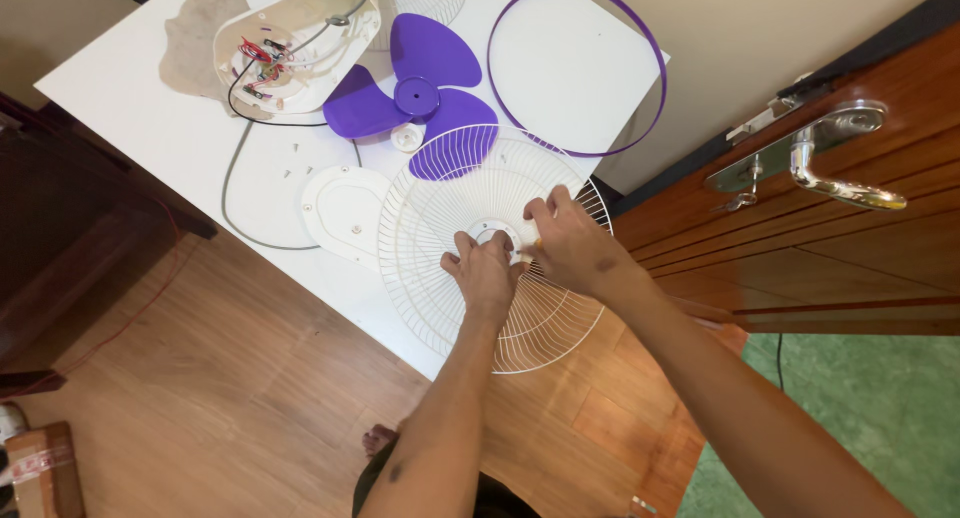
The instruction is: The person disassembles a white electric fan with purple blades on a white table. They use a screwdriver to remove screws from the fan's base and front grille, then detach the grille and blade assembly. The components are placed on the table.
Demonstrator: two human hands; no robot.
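Note:
A white wire fan guard (430,228) lies on the near corner of a white table (160,118), partly overhanging its edge. My left hand (483,271) rests on the guard's centre hub, fingers curled against it. My right hand (572,243) pinches a small tool or part at the hub's right side; what it holds is too small to tell. A purple three-blade fan propeller (420,93) lies just beyond the guard, one blade under the wires.
A purple guard ring (655,78) lies at the table's far right. An opened white fan body (300,38) with wiring, a grey cord (228,183), a white cover plate (345,210) and loose screws sit to the left. A wooden door with a metal handle (835,153) stands right.

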